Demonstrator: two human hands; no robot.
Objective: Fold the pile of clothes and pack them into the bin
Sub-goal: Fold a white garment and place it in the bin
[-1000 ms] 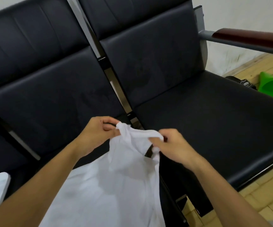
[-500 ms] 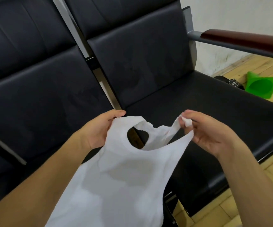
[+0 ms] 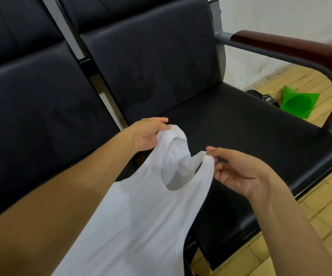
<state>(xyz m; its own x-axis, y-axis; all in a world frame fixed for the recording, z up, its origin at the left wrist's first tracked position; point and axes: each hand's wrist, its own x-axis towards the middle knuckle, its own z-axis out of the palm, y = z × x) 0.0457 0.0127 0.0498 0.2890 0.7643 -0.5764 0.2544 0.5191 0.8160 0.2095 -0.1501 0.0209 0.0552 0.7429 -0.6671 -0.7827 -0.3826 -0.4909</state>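
Observation:
A white sleeveless top hangs in front of me, held up by its two shoulder straps over a black seat. My left hand pinches the left strap at its top. My right hand pinches the right strap between thumb and fingertips, palm turned up. The neck opening gapes between the two straps. The garment's lower part runs out of the bottom of the frame. No bin is in view.
Black padded bench seats with metal dividers fill the view. A dark red armrest on a grey metal tube curves down at the right. A green cone and a black object lie on the wooden floor beyond.
My hands have drawn the two straps apart and shifted right over the right-hand seat. The neck opening has spread open. The view has swung to the right.

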